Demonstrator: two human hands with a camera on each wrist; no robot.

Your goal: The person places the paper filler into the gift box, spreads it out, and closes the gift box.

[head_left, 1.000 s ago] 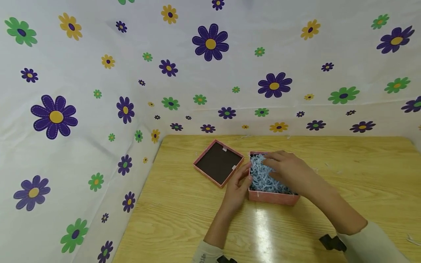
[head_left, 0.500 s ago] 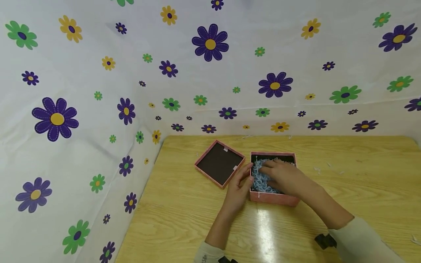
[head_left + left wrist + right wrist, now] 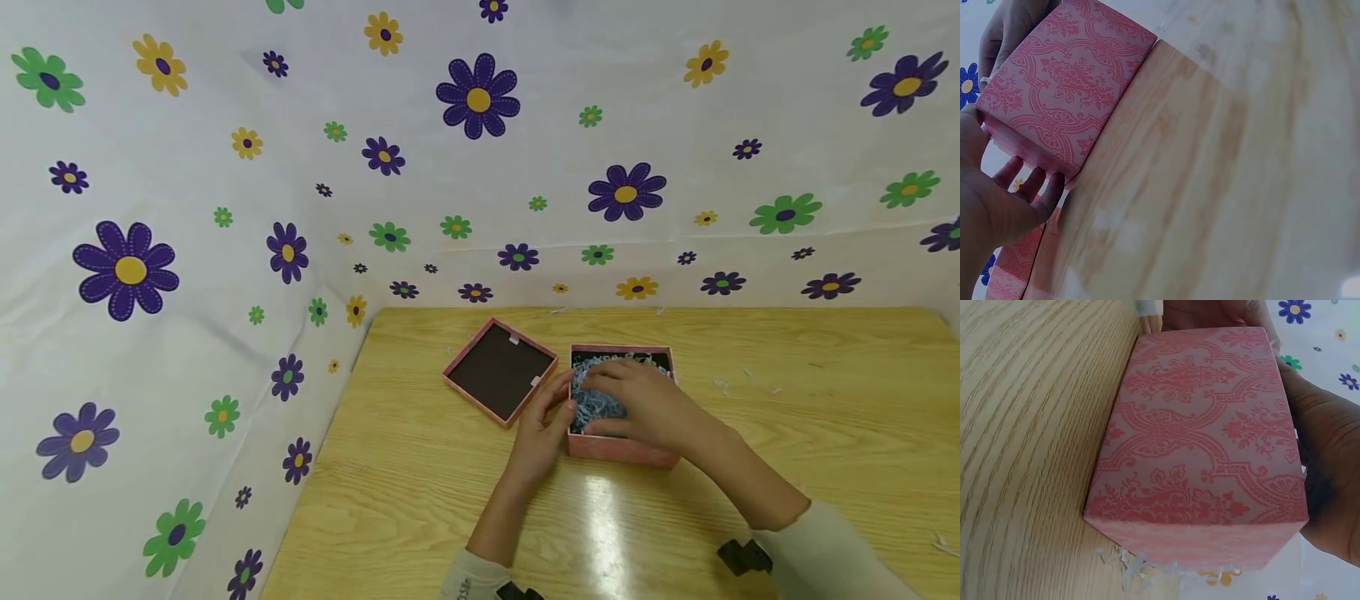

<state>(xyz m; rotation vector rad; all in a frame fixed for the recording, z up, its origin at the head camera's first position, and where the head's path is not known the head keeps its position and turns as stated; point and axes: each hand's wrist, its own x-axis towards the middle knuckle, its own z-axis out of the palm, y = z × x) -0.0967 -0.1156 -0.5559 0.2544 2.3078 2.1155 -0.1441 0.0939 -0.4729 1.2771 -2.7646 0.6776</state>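
Note:
A pink patterned box [image 3: 622, 450] stands on the table with its top uncovered. Pale blue shredded paper [image 3: 596, 404] fills much of it, and the dark inner back wall shows behind. My left hand [image 3: 542, 429] rests its fingertips and thumb against the box's left side, steadying it without wrapping round. Inside the box, my right hand [image 3: 648, 404] presses on the shredded paper with fingers spread, covering the right part of the filling. In the right wrist view, the box's patterned side [image 3: 1191, 431] hides the fingertips of that hand.
To the left lies the box's pink lid [image 3: 501, 372], dark inside facing up and turned at an angle. Loose paper shreds [image 3: 722, 386] are scattered right of the box. A flower-printed white cloth [image 3: 480, 183] rises along the table's back and left edges.
My right hand has moved lower into the box and slightly left, pushing the shredded paper down. More dark back wall shows than a second ago. My left hand stays against the box.

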